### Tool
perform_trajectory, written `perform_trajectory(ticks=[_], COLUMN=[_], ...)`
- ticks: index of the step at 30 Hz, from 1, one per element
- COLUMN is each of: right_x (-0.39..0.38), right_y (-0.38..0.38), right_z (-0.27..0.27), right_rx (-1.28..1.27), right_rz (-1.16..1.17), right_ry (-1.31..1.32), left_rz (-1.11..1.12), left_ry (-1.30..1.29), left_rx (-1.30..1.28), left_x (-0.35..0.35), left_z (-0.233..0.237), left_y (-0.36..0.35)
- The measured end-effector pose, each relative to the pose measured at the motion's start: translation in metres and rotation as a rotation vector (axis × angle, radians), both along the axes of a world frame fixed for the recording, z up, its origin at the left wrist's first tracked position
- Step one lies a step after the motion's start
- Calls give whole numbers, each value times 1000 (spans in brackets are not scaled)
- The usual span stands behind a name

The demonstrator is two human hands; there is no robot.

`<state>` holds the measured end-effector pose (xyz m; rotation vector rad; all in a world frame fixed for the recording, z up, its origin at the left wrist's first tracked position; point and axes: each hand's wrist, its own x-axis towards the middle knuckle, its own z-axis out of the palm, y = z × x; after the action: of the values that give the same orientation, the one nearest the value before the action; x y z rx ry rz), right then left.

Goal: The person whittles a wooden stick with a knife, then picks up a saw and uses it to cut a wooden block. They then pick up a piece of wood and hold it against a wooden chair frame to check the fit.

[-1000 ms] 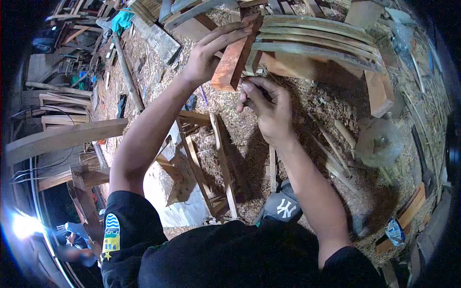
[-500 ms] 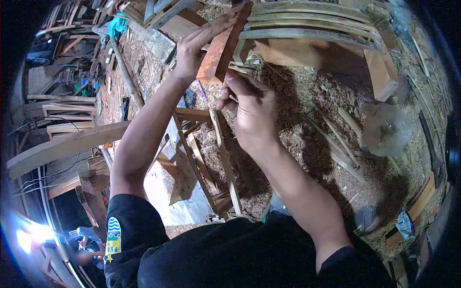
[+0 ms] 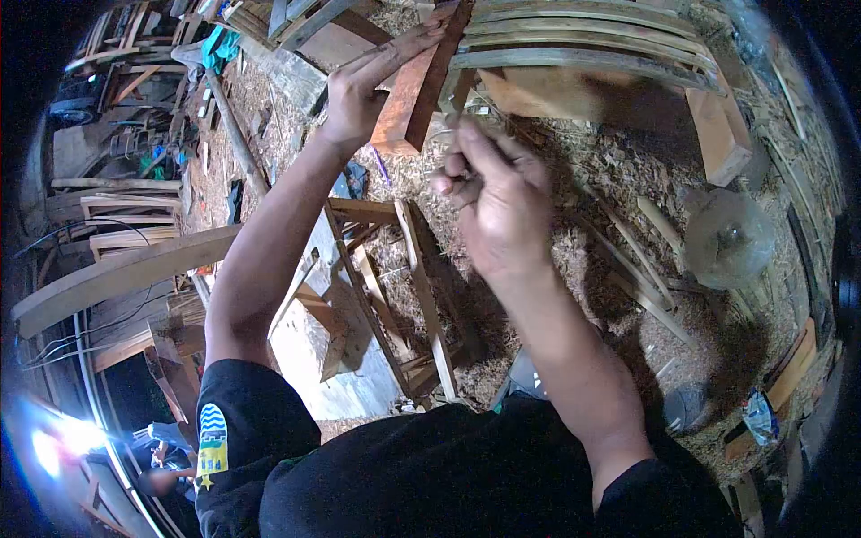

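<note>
A reddish-brown wooden beam (image 3: 414,97) slants from the top middle toward me, its cut end nearest. Along its left side lies my left hand (image 3: 363,85), fingers stretched over the wood and holding it; the thumb is mostly hidden. My right hand (image 3: 499,197) is just right of the beam's near end, apart from it. Its fingers are curled with thumb and forefinger together, slightly blurred by motion. Whatever may be between those fingertips is too small to name. Beyond the beam are long curved wooden slats (image 3: 583,45).
Below my hands stands a wooden frame (image 3: 420,296) beside a pale board (image 3: 345,386). A curved plank (image 3: 126,273) reaches in from the left. Wood shavings and loose sticks (image 3: 632,255) cover the ground at right. A bright lamp (image 3: 67,439) glows at lower left, near another person (image 3: 166,457).
My right hand has moved right, away from the beam's near end. My left hand stays on the beam, which has hardly shifted.
</note>
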<state>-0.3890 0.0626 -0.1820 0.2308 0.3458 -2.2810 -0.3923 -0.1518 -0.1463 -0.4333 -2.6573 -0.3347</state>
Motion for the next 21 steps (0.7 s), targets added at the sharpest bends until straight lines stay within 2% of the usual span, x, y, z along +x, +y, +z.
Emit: perform_trajectory(ticks=[1,3,5,9,10,13,21], right_x=[-5,-8,-7,13,14,16,17], right_y=[3,11,20,13,9,-7,-20], right_z=[1,11,13,-9,-10,-6,15], right_rx=[-59,-8,9,84,84,136,88], right_rz=[-41,-74,5,30,30,61,47], right_ry=[24,33,98,46,38,112,-182], left_rz=[-9,-15,10,-19,35,69,49], left_ry=[-19,-42,0,14,-42,-28,-22], left_rx=[40,82,-4,57,100,45,46], left_x=[0,3,2,-2,0,6,4], left_z=[1,2,0,-2,-2,-4,-5], left_y=[0,2,3,1,0,3,-2])
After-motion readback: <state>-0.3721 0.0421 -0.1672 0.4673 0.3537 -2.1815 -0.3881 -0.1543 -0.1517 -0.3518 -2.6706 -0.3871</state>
